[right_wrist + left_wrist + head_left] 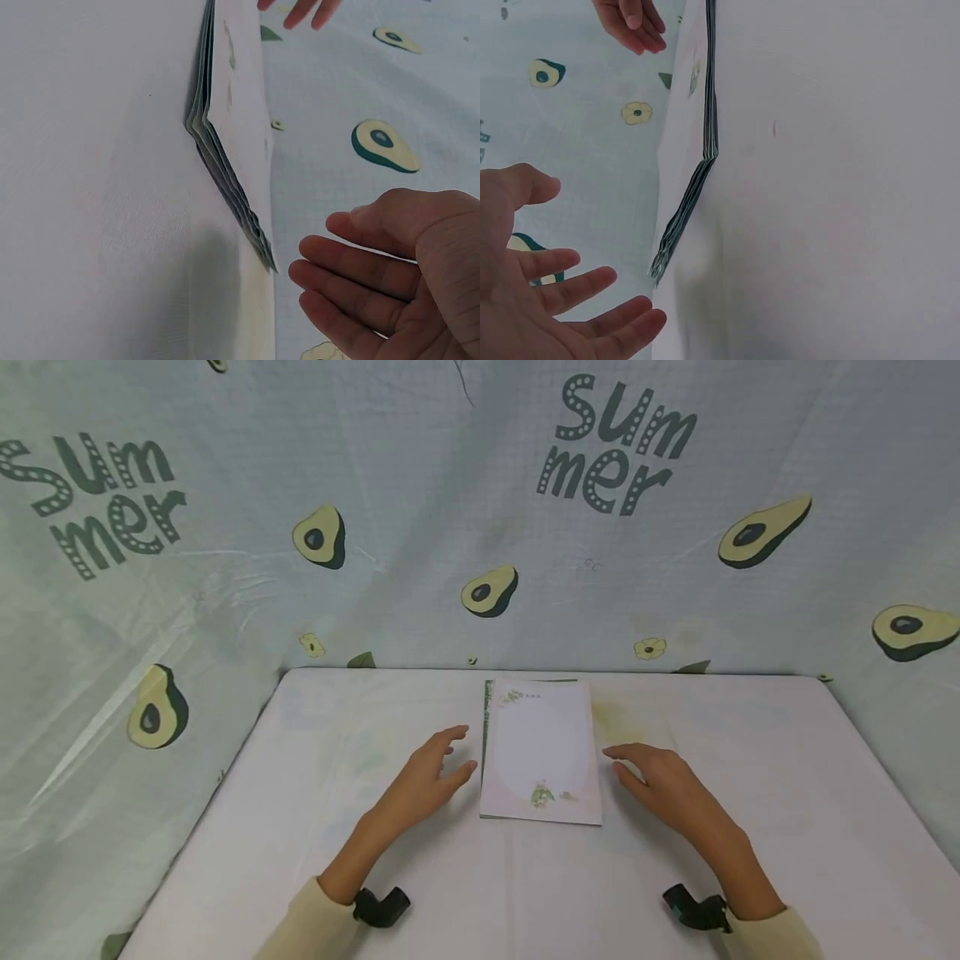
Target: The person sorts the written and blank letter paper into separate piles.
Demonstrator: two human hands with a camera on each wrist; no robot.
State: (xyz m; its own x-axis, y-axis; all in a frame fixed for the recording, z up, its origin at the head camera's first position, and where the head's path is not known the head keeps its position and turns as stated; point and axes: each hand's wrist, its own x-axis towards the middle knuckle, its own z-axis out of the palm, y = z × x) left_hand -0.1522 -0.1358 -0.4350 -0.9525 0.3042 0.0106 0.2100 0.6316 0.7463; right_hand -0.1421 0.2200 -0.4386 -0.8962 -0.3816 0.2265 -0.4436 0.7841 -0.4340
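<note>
A stack of paper sheets (540,743) lies on the table, its top sheet pale pink and white with small green leaf prints. A green edge shows along its left side in the head view. My left hand (427,777) hovers just left of the stack, fingers spread and apart from it. On the other side, my right hand (660,781) is held near the stack's right edge with fingers slightly bent, holding nothing. Both wrist views show the layered edges of the stack (710,112) and the bare palms, the left hand (547,292) and the right hand (397,277).
The stack sits on a white-covered table (360,718), toward its back edge. Behind and at the sides hangs a pale sheet (405,485) printed with avocados and lettering. A black camera (382,907) is strapped to the left wrist, another black camera (697,910) to the right.
</note>
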